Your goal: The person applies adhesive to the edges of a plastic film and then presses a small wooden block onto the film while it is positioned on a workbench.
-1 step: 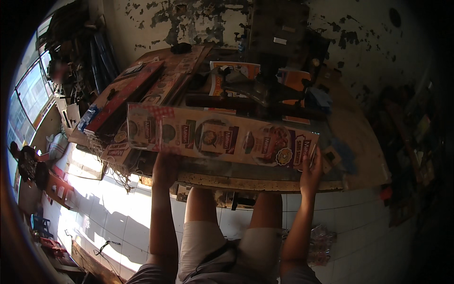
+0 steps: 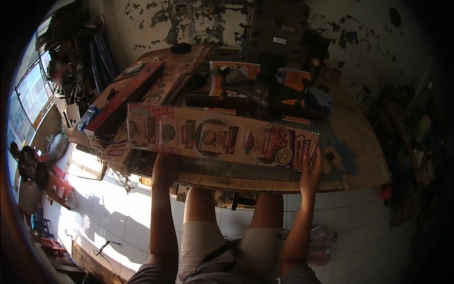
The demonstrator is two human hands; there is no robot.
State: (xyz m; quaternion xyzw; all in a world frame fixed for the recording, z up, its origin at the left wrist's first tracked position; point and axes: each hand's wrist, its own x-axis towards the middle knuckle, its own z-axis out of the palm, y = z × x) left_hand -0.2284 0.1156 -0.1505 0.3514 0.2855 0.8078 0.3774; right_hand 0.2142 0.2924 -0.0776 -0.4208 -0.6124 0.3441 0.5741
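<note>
While both hands grip its ends, left hand [image 2: 164, 169] and right hand [image 2: 310, 173] fingers clamped, long printed cardboard panel [image 2: 222, 137] spans between them, colourful, flat.

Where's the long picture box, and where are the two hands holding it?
long printed box [image 2: 222, 137], head view, middle of its front face
left hand [image 2: 164, 168], head view, back of the hand under the box
right hand [image 2: 310, 173], head view, back of the hand at the box's end

Hard sunlight from the window [image 2: 28, 99] at left burns out the floor tiles [image 2: 111, 203] into glare, while the tabletop [image 2: 359, 142] and right side sink into deep shadow, and the fisheye bends edges and blackens the soft, slightly blurred rim.
</note>
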